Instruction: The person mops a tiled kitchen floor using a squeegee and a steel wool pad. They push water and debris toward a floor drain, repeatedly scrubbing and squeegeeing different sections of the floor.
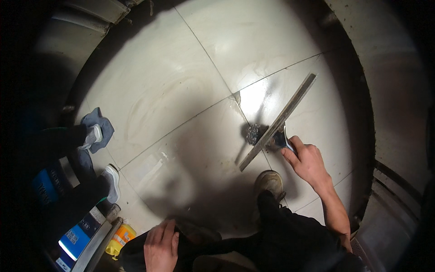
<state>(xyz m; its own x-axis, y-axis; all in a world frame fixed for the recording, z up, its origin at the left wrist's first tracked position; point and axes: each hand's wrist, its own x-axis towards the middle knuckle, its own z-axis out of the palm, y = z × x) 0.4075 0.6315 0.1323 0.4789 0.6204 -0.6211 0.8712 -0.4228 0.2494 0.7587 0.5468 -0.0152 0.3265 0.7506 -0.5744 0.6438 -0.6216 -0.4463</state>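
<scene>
My right hand (307, 161) is closed around the handle of a squeegee (280, 120) with a long straight blade. The blade slants from upper right to lower left over the tiled floor (153, 112). Against the blade's far side is a steel wool scouring ball (253, 134); whether it is fixed to the tool cannot be made out. Just below the blade, my shoe (269, 183) stands on the tiles. My left hand (161, 246) lies on my dark-trousered knee, holding nothing.
Another person's shoes (113, 183) are at the left, one on a grey cloth (103, 127). Near them stand blue boxes (81, 238) with writing and a yellow bottle (122, 238). A chipped tile corner (236, 97) shows mid-floor. Dark-edged equipment (390, 102) borders the right.
</scene>
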